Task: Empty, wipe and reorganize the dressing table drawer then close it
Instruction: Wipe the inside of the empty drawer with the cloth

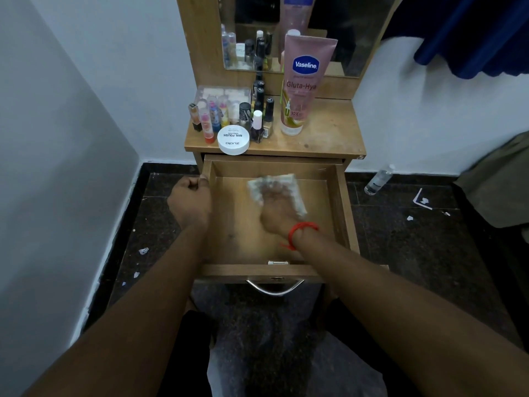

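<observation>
Right grip: the right grip [279, 213] lies on a white cloth [294, 196] on the floor of the drawer [340, 202], right of its middle. The fingers are smeared by motion blur, so whether they lie flat or curl into the cloth cannot be told.
Cloth: crumpled, showing on both sides of the fingers and beyond them, towards the drawer's back wall.
Wrist: a red thread band [303, 229] circles the right wrist, a loose end trailing towards the drawer front.
Left grip: the left grip [189, 202] is curled, knuckles up, against the outside of the drawer's left wall, with one fingertip hooked on the rim near the back corner.
Drawer: pulled well out of the dressing table, bare wood showing around the cloth; a curved metal handle [274, 289] hangs on its front.
Surface: the wooden surface [329, 130] above the drawer carries the toiletries, grouped at its left and middle.
On the surface: a white round tub [233, 139] at the front edge; nail polish bottles [262, 121] just behind it; lip balm sticks [209, 121] to the left; a clear plastic box [223, 93] at the back; a pink Vaseline tube [303, 87] standing on its cap against the mirror [355, 38].
Floor: dark stone floor [400, 247] with white paper scraps; a clear plastic bottle [379, 180] lies by the wall to the right of the table.
Upper right: blue fabric [472, 32] hangs into view.
</observation>
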